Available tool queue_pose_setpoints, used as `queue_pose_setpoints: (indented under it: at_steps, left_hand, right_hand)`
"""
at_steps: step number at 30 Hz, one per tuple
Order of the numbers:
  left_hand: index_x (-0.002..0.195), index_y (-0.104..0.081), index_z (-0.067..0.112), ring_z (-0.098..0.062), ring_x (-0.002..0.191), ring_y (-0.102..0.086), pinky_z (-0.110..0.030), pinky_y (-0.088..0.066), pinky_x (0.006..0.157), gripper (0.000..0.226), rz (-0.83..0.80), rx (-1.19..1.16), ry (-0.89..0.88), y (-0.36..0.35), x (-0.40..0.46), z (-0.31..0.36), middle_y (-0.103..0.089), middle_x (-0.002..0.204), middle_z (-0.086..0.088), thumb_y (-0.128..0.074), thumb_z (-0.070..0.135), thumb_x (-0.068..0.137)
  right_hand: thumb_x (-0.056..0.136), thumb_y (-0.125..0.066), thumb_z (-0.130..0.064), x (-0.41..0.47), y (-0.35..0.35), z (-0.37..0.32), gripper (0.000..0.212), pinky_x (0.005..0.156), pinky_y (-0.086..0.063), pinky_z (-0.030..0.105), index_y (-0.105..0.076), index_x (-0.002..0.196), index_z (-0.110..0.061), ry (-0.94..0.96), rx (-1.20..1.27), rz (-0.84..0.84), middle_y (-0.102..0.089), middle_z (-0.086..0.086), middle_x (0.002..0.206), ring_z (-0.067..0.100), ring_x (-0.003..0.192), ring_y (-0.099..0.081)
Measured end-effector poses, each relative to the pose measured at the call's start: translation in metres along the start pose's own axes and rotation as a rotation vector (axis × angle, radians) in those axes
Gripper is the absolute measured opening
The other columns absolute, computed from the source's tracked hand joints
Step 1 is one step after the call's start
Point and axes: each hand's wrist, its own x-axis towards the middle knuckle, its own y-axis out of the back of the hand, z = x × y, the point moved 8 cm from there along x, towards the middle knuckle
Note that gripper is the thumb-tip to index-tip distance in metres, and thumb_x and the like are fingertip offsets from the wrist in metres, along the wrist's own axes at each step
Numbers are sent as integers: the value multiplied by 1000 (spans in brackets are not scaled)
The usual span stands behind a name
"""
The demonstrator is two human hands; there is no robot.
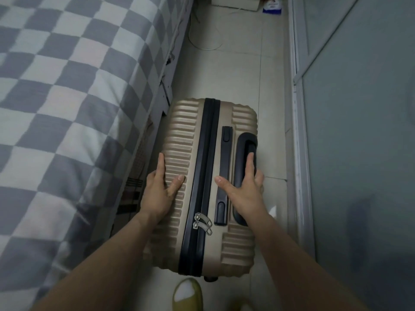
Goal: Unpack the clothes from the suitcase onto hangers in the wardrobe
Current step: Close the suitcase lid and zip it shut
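A: Start at the fingers. Which hand has hold of the suitcase [208,182]?

B: The right hand [243,190]. Its fingers [249,163] reach into the recess of the black handle [246,178] on the suitcase's right side, curled round the bar as far as I can tell, thumb spread across the shell. The left hand [158,194] grips nothing: its fingers [161,163] lie straight along the suitcase's ribbed left edge, thumb pressing the top.

A: And the case itself?

B: Standing on the floor [238,70], zipped shut, both zipper pulls [203,223] together on the dark seam near the person. The bed [67,97] sits close on the suitcase's left, a pale wall panel [359,108] on its right (perhaps the wardrobe, I can't say).

A: So nothing is unpacked yet. How should this step go?

B: I'd lay it flat before unzipping. The aisle is narrow, so lift by the handle, steady with the flat palm, and tip it slowly, keeping the slippered foot [187,295] clear.
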Motion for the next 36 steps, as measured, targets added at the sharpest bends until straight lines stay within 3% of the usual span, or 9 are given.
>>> queue_pose_setpoints:
  at_steps: [3,9,12,16,23,29,36]
  left_hand:
    - [146,2,38,-26,127,-40,-39,-29,109,81,-4,4,12,-3,-25,-15,-29,144,-12,-52,47,86]
    - [144,1,44,-23,123,-45,-43,-32,109,87,46,-2,3,-8,-73,-46,-38,141,-10,-51,64,78]
    - [140,4,52,-22,118,-51,-49,-37,106,96,53,4,6,-10,-101,-64,-45,137,-9,-44,84,63]
    - [139,4,55,-21,111,-56,-49,-41,102,98,56,9,34,-13,-141,-92,-49,131,-9,-41,88,58]
    - [141,2,50,-22,115,-53,-48,-40,103,92,40,-10,16,-22,-209,-115,-47,134,-9,-45,79,68]
    - [147,2,37,-29,130,-34,-39,-26,108,78,10,1,25,-32,-288,-133,-28,144,-16,-50,45,89]
    - [148,1,35,-26,130,-31,-34,-24,107,75,5,-6,67,-45,-354,-151,-25,146,-15,-49,40,91]
  right_hand:
    - [79,-66,-48,-24,-4,17,101,113,-14,49,11,143,-45,-1,-8,-2,5,2,155,27,143,-2]
    - [80,-65,-47,-68,-11,47,100,113,-15,48,12,143,-43,30,-29,-27,4,0,154,27,142,-3]
    - [79,-66,-48,-92,-17,64,101,113,-16,49,12,143,-44,42,-38,-31,4,0,154,28,142,-3]
    - [79,-66,-48,-128,-24,89,101,112,-18,49,11,143,-44,54,-40,-32,2,-1,153,27,141,-5]
    - [79,-67,-47,-187,-30,128,101,112,-17,48,11,143,-45,51,-28,-22,1,-3,153,26,141,-5]
    - [78,-67,-48,-255,-39,173,101,113,-15,50,11,142,-49,4,-31,1,0,-2,154,27,142,-3]
    - [76,-68,-50,-304,-39,217,104,114,-15,54,12,142,-48,-31,-60,-37,4,-1,155,30,143,-2]
